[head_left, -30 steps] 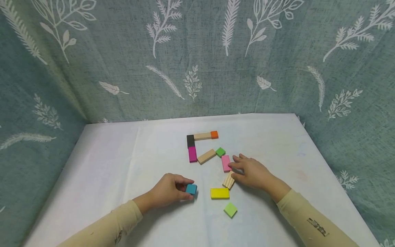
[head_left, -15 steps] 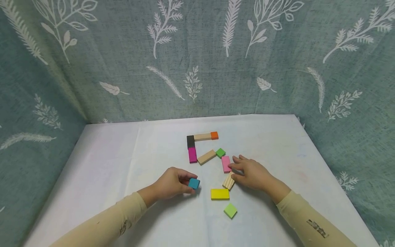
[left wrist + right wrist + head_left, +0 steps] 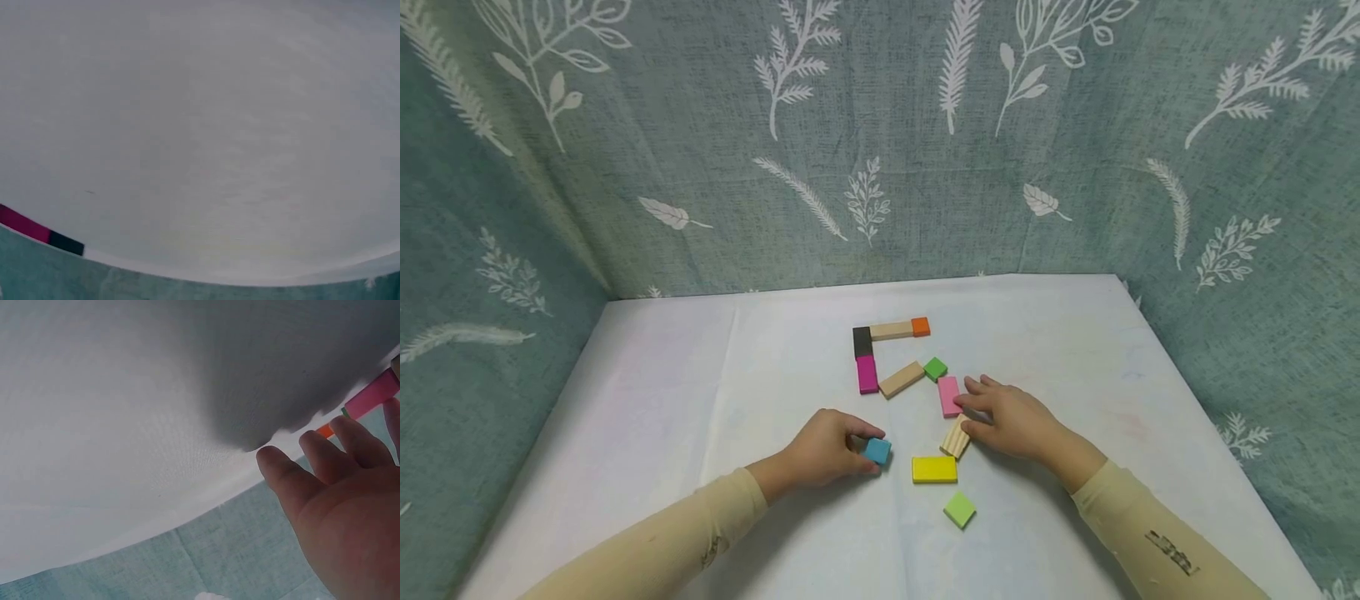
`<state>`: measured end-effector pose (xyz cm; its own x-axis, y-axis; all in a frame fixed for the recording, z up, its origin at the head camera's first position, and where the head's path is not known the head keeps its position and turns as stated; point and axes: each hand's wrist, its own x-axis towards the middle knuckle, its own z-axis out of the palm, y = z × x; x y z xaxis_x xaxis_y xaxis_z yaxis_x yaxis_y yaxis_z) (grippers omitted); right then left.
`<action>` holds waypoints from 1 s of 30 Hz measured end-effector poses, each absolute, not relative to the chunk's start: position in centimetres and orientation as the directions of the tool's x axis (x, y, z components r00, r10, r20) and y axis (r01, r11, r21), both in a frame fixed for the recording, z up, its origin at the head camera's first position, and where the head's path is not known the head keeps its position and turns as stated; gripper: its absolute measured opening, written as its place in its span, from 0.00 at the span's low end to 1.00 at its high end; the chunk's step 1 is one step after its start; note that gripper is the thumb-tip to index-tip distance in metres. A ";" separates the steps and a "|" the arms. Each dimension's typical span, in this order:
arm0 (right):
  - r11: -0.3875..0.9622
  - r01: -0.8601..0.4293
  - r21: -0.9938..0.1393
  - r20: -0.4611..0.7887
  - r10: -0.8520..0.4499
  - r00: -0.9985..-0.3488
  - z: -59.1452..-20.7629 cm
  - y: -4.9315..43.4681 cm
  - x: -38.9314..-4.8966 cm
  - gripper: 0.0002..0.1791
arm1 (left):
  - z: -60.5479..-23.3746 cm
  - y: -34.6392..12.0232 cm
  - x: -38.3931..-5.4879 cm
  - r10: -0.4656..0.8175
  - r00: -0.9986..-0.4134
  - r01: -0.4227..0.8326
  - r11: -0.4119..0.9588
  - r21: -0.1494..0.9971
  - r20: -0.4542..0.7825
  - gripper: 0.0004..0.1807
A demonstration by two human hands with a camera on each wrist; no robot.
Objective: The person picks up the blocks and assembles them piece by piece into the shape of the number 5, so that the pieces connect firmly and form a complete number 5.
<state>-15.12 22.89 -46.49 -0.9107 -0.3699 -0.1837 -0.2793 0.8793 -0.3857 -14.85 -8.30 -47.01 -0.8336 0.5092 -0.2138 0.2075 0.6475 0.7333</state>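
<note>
My left hand (image 3: 827, 448) pinches a small blue block (image 3: 877, 451) between thumb and fingers, left of a yellow block (image 3: 935, 470). I cannot tell if the blue block touches the tabletop. My right hand (image 3: 1011, 419) rests with loosely spread fingers beside a pink block (image 3: 949, 397) and a ribbed wooden block (image 3: 956, 437), its fingertips at their right edges. In the right wrist view several fingers (image 3: 325, 456) extend near the pink block (image 3: 373, 394). Below the yellow block lies a light green block (image 3: 959, 510). The left wrist view does not show the left hand.
Behind the hands, an orange block (image 3: 921, 327), a plain wooden block (image 3: 892, 331), a black block (image 3: 862, 342) and a magenta block (image 3: 867, 375) form a bent line. Another wooden block (image 3: 902, 380) and a green block (image 3: 935, 368) continue toward the pink one. Patterned cloth (image 3: 880, 167) surrounds the white table (image 3: 760, 358).
My left hand has carried the blue block a little to the right, up and then slightly down, nearer the yellow block. My right hand has stayed in place.
</note>
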 end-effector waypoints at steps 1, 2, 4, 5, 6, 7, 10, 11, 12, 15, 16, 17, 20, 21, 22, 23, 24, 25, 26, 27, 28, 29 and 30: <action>0.879 -0.279 -0.388 -0.186 -0.371 -0.910 -46.5 22.9 -15.1 0.27 | -47.0 -8.0 -14.7 0.497 -0.843 0.215 0.665 0.716 -0.208 0.23; 0.879 -0.279 -0.387 -0.187 -0.371 -0.910 -46.5 22.9 -15.1 0.27 | -47.1 -7.7 -14.5 0.486 -0.852 0.229 0.680 0.696 -0.196 0.23; 0.882 -0.270 -0.386 -0.196 -0.365 -0.910 -46.5 22.8 -15.2 0.27 | -47.1 -7.2 -14.0 0.467 -0.866 0.246 0.709 0.660 -0.179 0.23; 0.884 -0.264 -0.385 -0.201 -0.360 -0.911 -46.5 22.8 -15.2 0.27 | -47.1 -6.9 -13.7 0.465 -0.869 0.260 0.721 0.642 -0.169 0.24; 0.885 -0.262 -0.384 -0.204 -0.358 -0.911 -46.5 22.8 -15.2 0.28 | -47.2 -6.7 -13.5 0.462 -0.871 0.269 0.731 0.628 -0.164 0.24; 0.888 -0.256 -0.381 -0.209 -0.352 -0.912 -46.5 22.7 -15.2 0.28 | -47.3 -6.4 -13.2 0.461 -0.873 0.279 0.738 0.615 -0.158 0.24; 0.894 -0.241 -0.378 -0.221 -0.339 -0.914 -46.4 22.7 -15.2 0.28 | -47.4 -5.7 -12.6 0.455 -0.876 0.289 0.759 0.583 -0.158 0.25; 0.895 -0.238 -0.378 -0.221 -0.337 -0.915 -46.4 22.7 -15.2 0.28 | -47.4 -5.5 -12.5 0.451 -0.878 0.289 0.765 0.576 -0.159 0.25; 0.894 -0.238 -0.380 -0.220 -0.337 -0.916 -46.4 22.7 -15.2 0.28 | -47.4 -5.4 -12.3 0.446 -0.880 0.288 0.772 0.567 -0.161 0.25; 0.891 -0.242 -0.384 -0.213 -0.340 -0.916 -46.4 22.7 -15.2 0.28 | -47.3 -4.9 -12.0 0.441 -0.883 0.303 0.798 0.521 -0.162 0.28; 0.891 -0.241 -0.385 -0.212 -0.340 -0.916 -46.4 22.7 -15.2 0.28 | -47.3 -4.8 -11.9 0.443 -0.882 0.313 0.805 0.504 -0.159 0.28; 0.889 -0.246 -0.386 -0.208 -0.344 -0.916 -46.5 22.8 -15.2 0.28 | -47.2 -4.7 -11.9 0.446 -0.882 0.324 0.809 0.489 -0.154 0.29; 0.890 -0.249 -0.382 -0.207 -0.345 -0.915 -46.5 22.8 -15.2 0.28 | -47.2 -4.6 -11.7 0.464 -0.876 0.365 0.816 0.449 -0.131 0.32; 0.890 -0.250 -0.380 -0.207 -0.345 -0.915 -46.5 22.8 -15.2 0.28 | -47.2 -4.6 -11.6 0.470 -0.874 0.375 0.815 0.442 -0.123 0.33; 0.891 -0.249 -0.379 -0.209 -0.344 -0.915 -46.5 22.8 -15.2 0.28 | -47.2 -4.7 -11.6 0.473 -0.873 0.382 0.814 0.438 -0.117 0.34; 0.893 -0.247 -0.376 -0.212 -0.343 -0.915 -46.5 22.8 -15.2 0.28 | -47.2 -4.7 -11.5 0.475 -0.872 0.386 0.814 0.435 -0.114 0.34; 0.894 -0.248 -0.373 -0.213 -0.343 -0.915 -46.5 22.8 -15.2 0.28 | -47.2 -4.8 -11.5 0.477 -0.872 0.389 0.814 0.432 -0.113 0.35; 0.895 -0.248 -0.371 -0.214 -0.342 -0.915 -46.5 22.7 -15.2 0.28 | -47.2 -4.8 -11.5 0.476 -0.872 0.388 0.814 0.433 -0.113 0.35; 0.896 -0.245 -0.370 -0.217 -0.340 -0.915 -46.4 22.7 -15.2 0.28 | -47.1 -4.9 -11.4 0.474 -0.873 0.385 0.814 0.435 -0.115 0.36; 0.897 -0.243 -0.370 -0.219 -0.339 -0.915 -46.4 22.7 -15.2 0.28 | -47.1 -4.9 -11.4 0.472 -0.874 0.381 0.815 0.435 -0.118 0.35; 0.897 -0.243 -0.371 -0.219 -0.338 -0.915 -46.4 22.7 -15.2 0.28 | -47.0 -4.9 -11.4 0.469 -0.875 0.377 0.817 0.436 -0.122 0.35; 0.896 -0.243 -0.371 -0.219 -0.339 -0.915 -46.4 22.7 -15.2 0.28 | -46.9 -4.9 -11.3 0.467 -0.875 0.374 0.818 0.437 -0.126 0.34; 0.896 -0.242 -0.372 -0.219 -0.338 -0.915 -46.3 22.7 -15.2 0.28 | -46.9 -4.9 -11.3 0.467 -0.875 0.374 0.819 0.435 -0.127 0.34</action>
<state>-15.21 22.67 -46.35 -0.9152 -0.3381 -0.2194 -0.2419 0.8961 -0.3722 -11.31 -4.93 -46.88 -0.8751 0.4669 -0.1273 0.3739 0.8193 0.4346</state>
